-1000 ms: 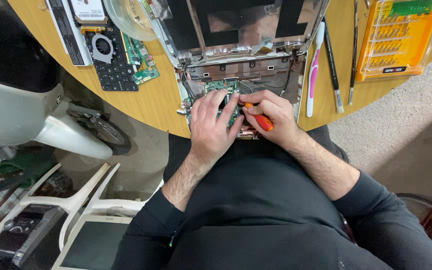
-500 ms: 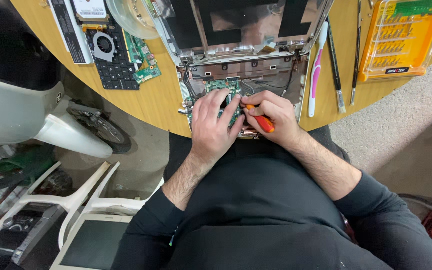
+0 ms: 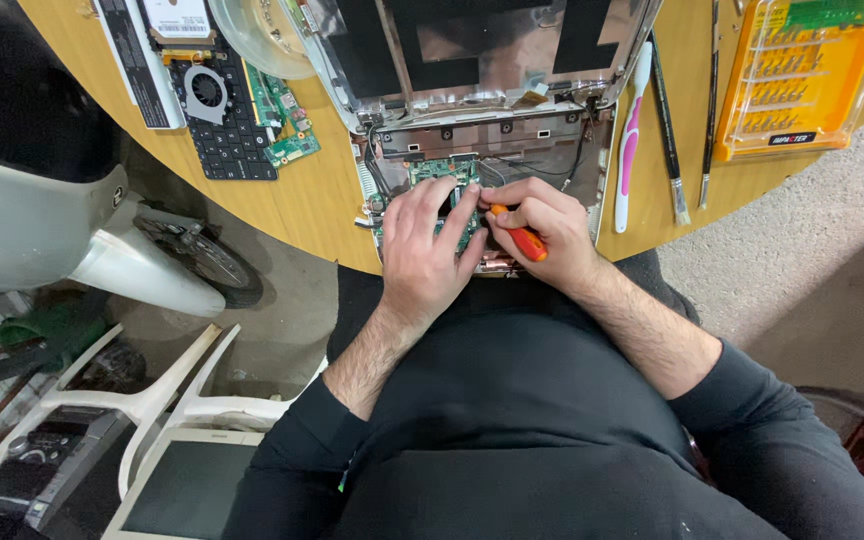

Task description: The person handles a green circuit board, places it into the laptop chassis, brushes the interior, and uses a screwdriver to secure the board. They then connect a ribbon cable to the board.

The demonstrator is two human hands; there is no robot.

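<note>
Seen from the head camera, a round wooden table (image 3: 322, 215) carries an opened laptop (image 3: 482, 70) with its shell pulled apart, and around it lie a pink and white toothbrush (image 3: 630, 130), a thin brush (image 3: 668, 130), an orange tray of screwdriver bits (image 3: 802, 75), a black keyboard with a fan (image 3: 214, 110) and a clear plastic lid (image 3: 257, 35). On the floor to the left stand a scooter (image 3: 72, 230), a white plastic chair (image 3: 152, 400) and an old monitor (image 3: 187, 485). Both hands cover most of the green circuit board (image 3: 442, 172) at the table's near edge, so the screwdriver's tip and the spot it meets are hidden. The left hand (image 3: 427, 250) lies flat, fingers spread on the board. The right hand (image 3: 542, 230) pinches a small orange screwdriver (image 3: 520, 238), just beside the left fingertips.
</note>
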